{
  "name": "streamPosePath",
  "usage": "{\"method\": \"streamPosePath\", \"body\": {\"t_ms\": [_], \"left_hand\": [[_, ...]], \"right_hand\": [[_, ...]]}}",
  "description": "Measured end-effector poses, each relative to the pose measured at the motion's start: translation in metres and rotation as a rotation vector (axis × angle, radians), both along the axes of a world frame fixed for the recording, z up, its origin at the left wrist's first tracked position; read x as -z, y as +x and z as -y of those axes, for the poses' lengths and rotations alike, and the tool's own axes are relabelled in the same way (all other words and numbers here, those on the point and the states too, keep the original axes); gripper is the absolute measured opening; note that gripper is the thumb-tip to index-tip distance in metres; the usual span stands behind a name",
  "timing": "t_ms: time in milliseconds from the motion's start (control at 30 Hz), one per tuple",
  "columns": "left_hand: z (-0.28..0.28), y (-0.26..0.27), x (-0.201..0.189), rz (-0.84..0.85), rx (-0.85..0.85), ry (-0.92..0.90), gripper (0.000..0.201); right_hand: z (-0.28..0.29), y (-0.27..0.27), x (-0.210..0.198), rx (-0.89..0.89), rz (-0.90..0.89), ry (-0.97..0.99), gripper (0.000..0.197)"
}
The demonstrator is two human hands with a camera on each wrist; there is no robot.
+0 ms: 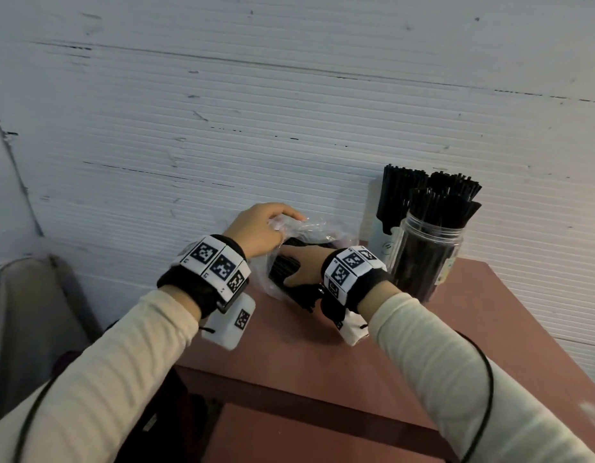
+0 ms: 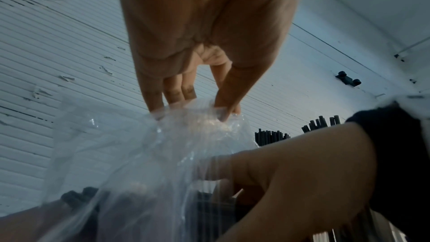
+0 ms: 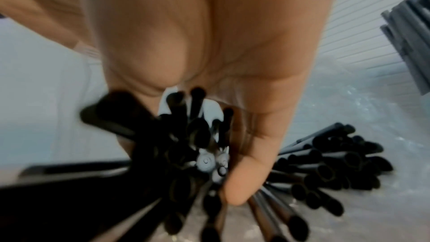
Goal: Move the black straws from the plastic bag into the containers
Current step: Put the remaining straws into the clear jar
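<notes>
A clear plastic bag point(image 1: 318, 228) of black straws point(image 1: 282, 265) lies on the reddish table point(image 1: 323, 355) against the wall. My left hand point(image 1: 259, 228) pinches the bag's upper film point(image 2: 193, 122) and holds it up. My right hand point(image 1: 306, 264) is inside the bag's mouth, fingers and thumb curled round a bundle of black straws point(image 3: 186, 154). More loose straws point(image 3: 325, 168) lie in the bag beside the thumb. A clear jar point(image 1: 423, 259) packed with black straws stands to the right, and a pale container point(image 1: 384, 242) with straws stands behind it.
A ribbed white wall point(image 1: 289, 111) stands close behind the table. The table's front and right parts show bare surface. A grey chair back point(image 1: 32, 312) is at the lower left, off the table. Cables run along both sleeves.
</notes>
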State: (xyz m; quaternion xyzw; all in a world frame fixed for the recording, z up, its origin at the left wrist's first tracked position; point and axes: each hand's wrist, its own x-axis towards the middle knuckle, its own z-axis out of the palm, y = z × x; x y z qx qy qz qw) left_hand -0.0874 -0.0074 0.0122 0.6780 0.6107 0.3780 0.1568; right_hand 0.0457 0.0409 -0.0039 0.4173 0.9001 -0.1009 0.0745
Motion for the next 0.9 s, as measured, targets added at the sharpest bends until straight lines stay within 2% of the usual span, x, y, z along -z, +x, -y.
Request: {"method": "streamPosePath", "body": {"t_ms": [200,433,633,733,833,900], "left_hand": [[-0.005,-0.001,0.002,0.043,-0.004,-0.001,0.046],[-0.009,-0.004,0.009,0.029,0.009,-0.014,0.033],[-0.012,-0.002,0.013,0.005,-0.022,-0.002,0.045],[-0.009,0.005,0.012,-0.116,-0.045,0.115,0.051],[-0.001,0.021,0.008,-0.224,0.108,0.292,0.067],[-0.001,0.036,0.007,-0.315,0.247,0.306,0.073]], "right_hand": [[-0.001,0.007,-0.005,-0.06,-0.021,0.011,0.045],[-0.003,0.023,-0.002,-0.02,-0.21,0.061,0.042],[0.003,0.049,-0.015,-0.01,-0.331,0.002,0.041],[0.008,0.069,-0.029,-0.015,-0.347,-0.007,0.04],[0.013,0.091,-0.042,-0.031,-0.384,-0.078,0.039],[0.016,0.105,-0.048,-0.046,-0.391,-0.094,0.039]]}}
